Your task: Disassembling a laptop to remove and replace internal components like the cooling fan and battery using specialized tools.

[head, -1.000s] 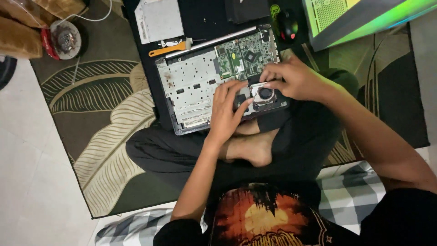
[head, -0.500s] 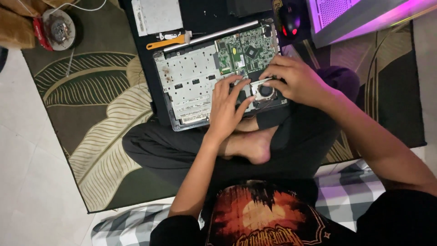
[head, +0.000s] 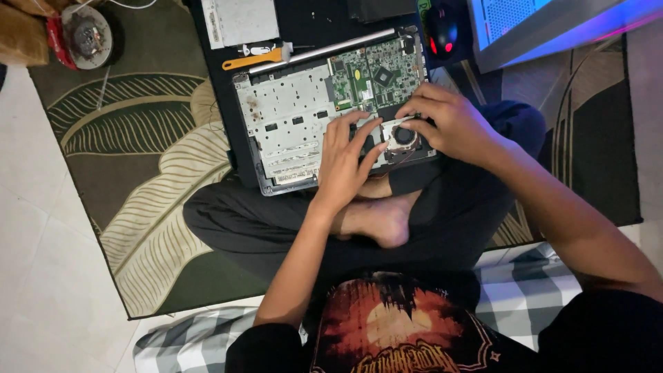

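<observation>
A home floor: leaf-patterned rug on white tiles, checked bedding nearby.

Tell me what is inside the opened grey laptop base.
Inside the opened grey laptop base: a green circuit board and a round black cooling fan. The left hand and right hand cover parts around the fan.

Both arms reach forward over the crossed legs, bare foot tucked between them, and that foot is our marker. Left hand sits just beyond the foot, palm down, fingers spread and pressing flat (thumb angled out toward the other hand). Right hand lies farther out and to the right of the foot, fingers curled, tips pinched together, forearm slanting back toward the body.
</observation>
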